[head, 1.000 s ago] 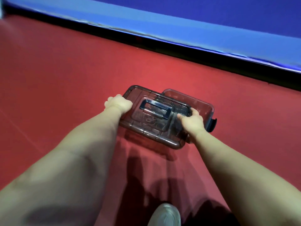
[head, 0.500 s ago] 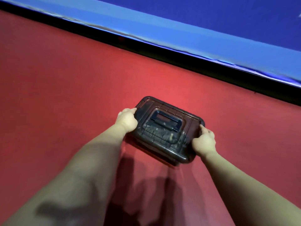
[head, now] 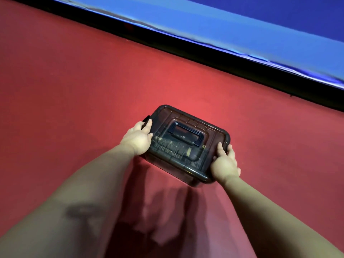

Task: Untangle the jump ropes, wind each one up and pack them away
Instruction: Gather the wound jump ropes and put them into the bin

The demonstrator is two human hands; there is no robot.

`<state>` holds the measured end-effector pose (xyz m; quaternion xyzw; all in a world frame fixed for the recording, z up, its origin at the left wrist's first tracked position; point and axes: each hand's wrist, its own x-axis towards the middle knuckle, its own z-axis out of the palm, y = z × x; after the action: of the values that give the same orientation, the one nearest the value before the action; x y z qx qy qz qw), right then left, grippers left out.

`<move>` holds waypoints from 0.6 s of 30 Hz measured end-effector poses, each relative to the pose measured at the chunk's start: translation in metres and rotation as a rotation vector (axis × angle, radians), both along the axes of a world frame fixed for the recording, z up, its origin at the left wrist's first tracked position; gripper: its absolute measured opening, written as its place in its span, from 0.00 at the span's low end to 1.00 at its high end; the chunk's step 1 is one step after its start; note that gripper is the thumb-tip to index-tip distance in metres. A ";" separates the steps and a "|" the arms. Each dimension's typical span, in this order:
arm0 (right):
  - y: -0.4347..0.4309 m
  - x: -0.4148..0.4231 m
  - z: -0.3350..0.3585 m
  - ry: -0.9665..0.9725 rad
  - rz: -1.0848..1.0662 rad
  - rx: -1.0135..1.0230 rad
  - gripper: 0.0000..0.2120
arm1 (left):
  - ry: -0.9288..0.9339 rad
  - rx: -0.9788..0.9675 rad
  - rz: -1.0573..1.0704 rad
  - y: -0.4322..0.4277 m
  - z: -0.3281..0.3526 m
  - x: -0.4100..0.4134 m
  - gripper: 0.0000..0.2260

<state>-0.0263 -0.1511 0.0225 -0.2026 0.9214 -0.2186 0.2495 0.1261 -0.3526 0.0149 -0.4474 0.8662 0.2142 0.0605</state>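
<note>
Seating the lid (head: 210, 131) on the box (head: 167, 165)
Left hand (head: 138, 139) and right hand (head: 224, 162) grip opposite ends; I'd press both down evenly.

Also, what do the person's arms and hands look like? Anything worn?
Left hand and right hand are bare: no gloves, rings or watch visible. Left forearm and right forearm bare too, no sleeve in frame. Blurred dark patch on left forearm.
</note>
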 end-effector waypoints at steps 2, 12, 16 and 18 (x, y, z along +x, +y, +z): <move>-0.004 -0.006 0.005 -0.031 -0.003 0.075 0.30 | -0.200 -0.121 -0.076 -0.002 0.007 -0.006 0.25; 0.018 0.002 -0.012 -0.326 -0.549 -0.295 0.53 | -0.180 -0.066 -0.440 0.092 0.011 -0.069 0.27; 0.026 0.025 -0.023 -0.651 -0.643 -0.568 0.38 | -0.206 -0.122 -0.441 0.097 0.002 -0.064 0.24; 0.023 0.031 -0.029 -0.596 -0.599 -0.662 0.37 | -0.219 -0.114 -0.450 0.096 0.003 -0.064 0.24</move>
<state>0.0047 -0.1279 -0.0070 0.0719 0.7099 -0.6071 0.3496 0.0619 -0.2561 0.0176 -0.2666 0.9429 0.0962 0.1748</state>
